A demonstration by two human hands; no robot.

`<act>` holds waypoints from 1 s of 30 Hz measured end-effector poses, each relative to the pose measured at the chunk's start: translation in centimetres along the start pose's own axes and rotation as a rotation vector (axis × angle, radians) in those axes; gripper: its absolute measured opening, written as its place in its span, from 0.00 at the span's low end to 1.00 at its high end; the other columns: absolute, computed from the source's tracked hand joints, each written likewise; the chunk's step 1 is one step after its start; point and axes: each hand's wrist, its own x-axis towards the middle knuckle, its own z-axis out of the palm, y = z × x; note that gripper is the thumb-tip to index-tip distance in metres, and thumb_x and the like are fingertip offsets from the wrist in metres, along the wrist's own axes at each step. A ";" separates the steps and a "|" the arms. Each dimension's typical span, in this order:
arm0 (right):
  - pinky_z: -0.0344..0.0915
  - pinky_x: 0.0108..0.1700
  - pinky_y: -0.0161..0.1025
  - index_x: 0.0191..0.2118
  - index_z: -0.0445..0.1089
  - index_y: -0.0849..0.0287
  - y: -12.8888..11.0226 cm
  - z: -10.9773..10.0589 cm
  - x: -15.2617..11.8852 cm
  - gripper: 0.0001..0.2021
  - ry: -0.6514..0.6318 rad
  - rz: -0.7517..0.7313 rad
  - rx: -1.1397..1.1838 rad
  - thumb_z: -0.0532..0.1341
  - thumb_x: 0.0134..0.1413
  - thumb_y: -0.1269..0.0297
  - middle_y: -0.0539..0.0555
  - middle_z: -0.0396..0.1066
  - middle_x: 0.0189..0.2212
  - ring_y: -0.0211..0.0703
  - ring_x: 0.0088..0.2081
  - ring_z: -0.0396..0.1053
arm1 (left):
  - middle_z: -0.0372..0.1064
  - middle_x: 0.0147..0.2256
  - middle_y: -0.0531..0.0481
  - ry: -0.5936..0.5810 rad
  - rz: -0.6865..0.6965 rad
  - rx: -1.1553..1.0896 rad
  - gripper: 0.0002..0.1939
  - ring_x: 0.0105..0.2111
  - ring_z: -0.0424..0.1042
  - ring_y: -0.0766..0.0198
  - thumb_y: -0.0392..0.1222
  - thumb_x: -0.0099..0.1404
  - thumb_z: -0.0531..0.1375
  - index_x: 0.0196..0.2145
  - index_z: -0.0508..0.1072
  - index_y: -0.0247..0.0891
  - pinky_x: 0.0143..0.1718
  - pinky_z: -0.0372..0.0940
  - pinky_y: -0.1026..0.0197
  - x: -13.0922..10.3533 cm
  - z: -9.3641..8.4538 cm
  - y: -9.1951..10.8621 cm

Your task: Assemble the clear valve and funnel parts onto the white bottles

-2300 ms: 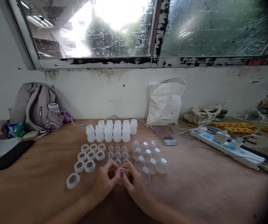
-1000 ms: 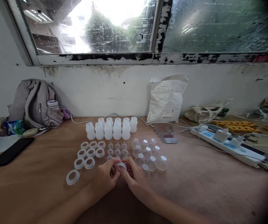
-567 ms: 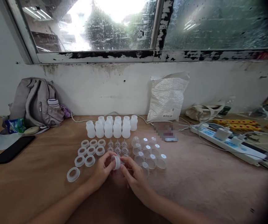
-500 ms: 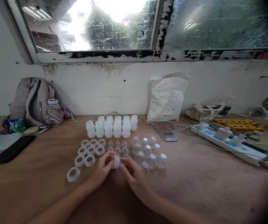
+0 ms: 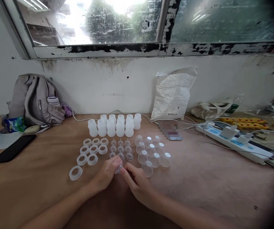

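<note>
My left hand (image 5: 107,173) is closed around a translucent bottle collar ring (image 5: 116,170), mostly covered by its fingers. Thumb and forefinger of my right hand (image 5: 137,181) pinch a clear bottle nipple (image 5: 120,166) at the ring's opening; how far it sits inside is hidden. Just beyond my hands are rows of loose clear nipples (image 5: 120,143), tips up. Left of these lie several frosted collar rings (image 5: 92,159), one set apart nearer me (image 5: 75,173). Several clear domed caps (image 5: 147,169) stand to the right, beside my right hand.
Behind the parts, white bottles (image 5: 120,128) stand in two rows. A black phone (image 5: 14,149) and a grey backpack (image 5: 35,98) are at the left. A white power strip (image 5: 237,143) with cables lies right; a silvery mailer bag (image 5: 171,95) leans on the wall.
The collar ring has turned in my left hand, so its side no longer faces me. My right fingers have closed in on the nipple. The view has tipped slightly downward.
</note>
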 end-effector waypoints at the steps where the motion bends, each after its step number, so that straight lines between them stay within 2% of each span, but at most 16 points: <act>1: 0.51 0.23 0.32 0.20 0.53 0.58 -0.2 -0.1 0.0 0.17 -0.011 0.002 -0.002 0.48 0.58 0.59 0.44 0.54 0.15 0.32 0.19 0.53 | 0.54 0.22 0.55 -0.018 -0.004 -0.002 0.17 0.21 0.53 0.69 0.47 0.63 0.42 0.23 0.59 0.37 0.20 0.52 0.68 0.1 -0.1 -0.1; 7: 0.50 0.22 0.32 0.19 0.53 0.58 -0.7 -0.4 -0.1 0.17 -0.038 -0.007 -0.001 0.48 0.57 0.60 0.45 0.55 0.14 0.32 0.18 0.53 | 0.51 0.21 0.56 -0.106 -0.027 -0.070 0.17 0.19 0.49 0.70 0.47 0.62 0.41 0.23 0.59 0.37 0.18 0.48 0.67 0.4 -0.6 -0.3; 11: 0.48 0.21 0.31 0.20 0.53 0.58 -0.6 -0.7 -0.3 0.15 -0.017 -0.024 0.004 0.49 0.56 0.61 0.44 0.53 0.14 0.31 0.18 0.51 | 0.52 0.21 0.56 -0.127 0.003 -0.095 0.16 0.21 0.51 0.70 0.46 0.63 0.43 0.25 0.61 0.36 0.21 0.51 0.68 0.1 -0.6 0.2; 16: 0.46 0.19 0.31 0.21 0.53 0.58 -0.4 -0.8 -0.5 0.14 0.073 -0.037 0.052 0.50 0.55 0.60 0.43 0.48 0.15 0.30 0.18 0.47 | 0.59 0.26 0.55 -0.103 0.099 0.043 0.15 0.24 0.58 0.69 0.49 0.64 0.45 0.38 0.64 0.38 0.26 0.57 0.66 -0.6 -0.9 1.6; 18: 0.46 0.19 0.31 0.22 0.52 0.58 -0.3 -0.8 -0.5 0.14 0.078 -0.019 0.089 0.50 0.56 0.60 0.43 0.48 0.15 0.30 0.17 0.47 | 0.62 0.31 0.51 -0.038 0.176 0.123 0.17 0.29 0.63 0.66 0.50 0.65 0.44 0.44 0.62 0.39 0.30 0.59 0.64 -0.3 -1.6 2.0; 20: 0.46 0.19 0.31 0.23 0.52 0.57 -0.1 -0.7 -0.5 0.14 0.078 -0.006 0.109 0.49 0.57 0.59 0.43 0.48 0.14 0.31 0.17 0.47 | 0.64 0.38 0.48 0.118 0.218 0.172 0.17 0.35 0.65 0.63 0.49 0.65 0.44 0.46 0.62 0.40 0.35 0.61 0.62 0.8 -3.1 2.0; 21: 0.46 0.19 0.31 0.23 0.53 0.57 0.0 -0.7 -0.5 0.13 0.077 -0.006 0.112 0.49 0.57 0.59 0.43 0.48 0.15 0.31 0.17 0.47 | 0.64 0.39 0.47 0.241 0.209 0.198 0.16 0.37 0.65 0.62 0.48 0.65 0.45 0.45 0.62 0.40 0.35 0.61 0.62 1.7 -4.2 1.8; 23: 0.47 0.19 0.31 0.24 0.53 0.58 0.1 -0.7 -0.4 0.13 0.074 -0.014 0.107 0.49 0.57 0.59 0.43 0.48 0.15 0.31 0.18 0.48 | 0.63 0.42 0.47 0.480 0.208 0.306 0.15 0.39 0.65 0.60 0.48 0.60 0.53 0.44 0.62 0.40 0.36 0.61 0.61 3.7 -6.9 1.0; 25: 0.46 0.20 0.31 0.24 0.54 0.58 0.1 -0.7 -0.4 0.13 0.071 -0.029 0.095 0.50 0.56 0.59 0.44 0.49 0.16 0.31 0.19 0.48 | 0.60 0.45 0.45 0.646 0.212 0.421 0.20 0.44 0.63 0.57 0.45 0.54 0.59 0.44 0.62 0.39 0.40 0.61 0.58 5.9 -9.9 -0.3; 27: 0.46 0.20 0.31 0.24 0.54 0.58 0.0 -0.8 -0.4 0.12 0.070 -0.046 0.083 0.50 0.56 0.59 0.44 0.48 0.17 0.31 0.19 0.47 | 0.57 0.49 0.43 0.716 0.105 0.416 0.27 0.48 0.60 0.54 0.43 0.49 0.62 0.46 0.60 0.37 0.47 0.57 0.55 7.8 -12.7 -2.0; 28: 0.45 0.20 0.31 0.24 0.54 0.58 -0.1 -0.8 -0.4 0.12 0.070 -0.053 0.077 0.50 0.56 0.59 0.44 0.48 0.17 0.31 0.19 0.47 | 0.54 0.51 0.42 0.712 0.021 0.368 0.31 0.51 0.57 0.53 0.41 0.45 0.64 0.47 0.58 0.36 0.50 0.54 0.54 8.5 -13.8 -2.9; 30: 0.45 0.20 0.31 0.24 0.55 0.58 -0.2 -0.7 -0.4 0.12 0.067 -0.060 0.067 0.50 0.56 0.59 0.43 0.48 0.17 0.31 0.19 0.46 | 0.54 0.52 0.37 0.685 -0.041 0.322 0.37 0.53 0.55 0.49 0.41 0.41 0.67 0.47 0.57 0.31 0.52 0.52 0.52 9.5 -15.2 -4.5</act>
